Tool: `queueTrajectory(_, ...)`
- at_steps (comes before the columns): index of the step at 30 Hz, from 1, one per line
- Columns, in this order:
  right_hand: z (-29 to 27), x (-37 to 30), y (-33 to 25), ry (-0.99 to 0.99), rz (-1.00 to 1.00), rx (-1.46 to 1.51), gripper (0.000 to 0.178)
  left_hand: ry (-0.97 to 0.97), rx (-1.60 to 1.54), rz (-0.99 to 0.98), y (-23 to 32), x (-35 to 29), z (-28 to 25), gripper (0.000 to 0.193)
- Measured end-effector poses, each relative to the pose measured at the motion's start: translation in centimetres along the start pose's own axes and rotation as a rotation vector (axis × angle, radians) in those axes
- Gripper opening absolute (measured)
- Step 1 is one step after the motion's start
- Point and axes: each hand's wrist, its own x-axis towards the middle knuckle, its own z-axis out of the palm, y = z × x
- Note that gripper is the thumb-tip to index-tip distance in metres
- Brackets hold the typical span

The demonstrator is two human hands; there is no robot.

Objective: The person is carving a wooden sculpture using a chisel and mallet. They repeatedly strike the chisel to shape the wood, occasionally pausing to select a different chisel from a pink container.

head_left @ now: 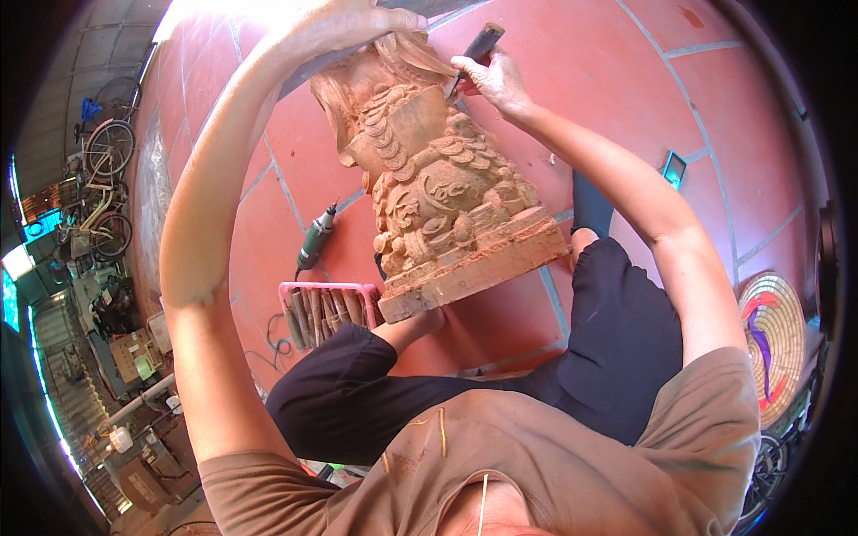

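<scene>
A carved wooden statue [447, 188] leans across the middle of the view, its flat base toward me and its far end at the top. Layered coin-like discs and rounded figures cover its surface. My left hand [380, 25] grips the statue's far end, fingers bent over it and partly hidden by the view's upper edge. In my right hand [499, 82] is a wood-carving chisel [483, 43] with a dark handle. Its short blade points down against the statue's right side, near the far end; the exact contact is too small to make out.
On the red tile floor [590, 80] lie a green rotary tool [316, 237] and a pink-rimmed basket [374, 288] of several wooden-handled tools. A phone-like device [674, 170] and a round woven hat [770, 348] are at right. Bicycles [109, 147] stand far left. My folded legs flank the statue's base.
</scene>
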Motion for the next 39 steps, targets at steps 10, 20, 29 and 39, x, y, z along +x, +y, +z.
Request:
queueTrajectory(10, -0.1, -1.0, -1.0, -0.031, -0.029, -0.061, 0.039, -0.004, 0.084, -0.044, 0.3, -2.2, 0.4, 0.061)
queueTrajectory(20, 0.1, -1.1, -0.8, -0.029, -0.006, 0.005, 0.036, 0.043, 0.23, 0.109, -0.2, -0.9, 0.5, 0.056)
queueTrajectory(29, -2.2, -0.6, -1.4, -0.012, 0.027, 0.134, 0.033, 0.171, 0.028, -0.182, -0.2, -4.1, 1.2, 0.066)
queueTrajectory(39, -1.2, 0.3, -1.0, -0.049, -0.032, -0.071, 0.038, 0.367, -0.582, -0.439, -5.4, -15.5, 7.4, 0.059)
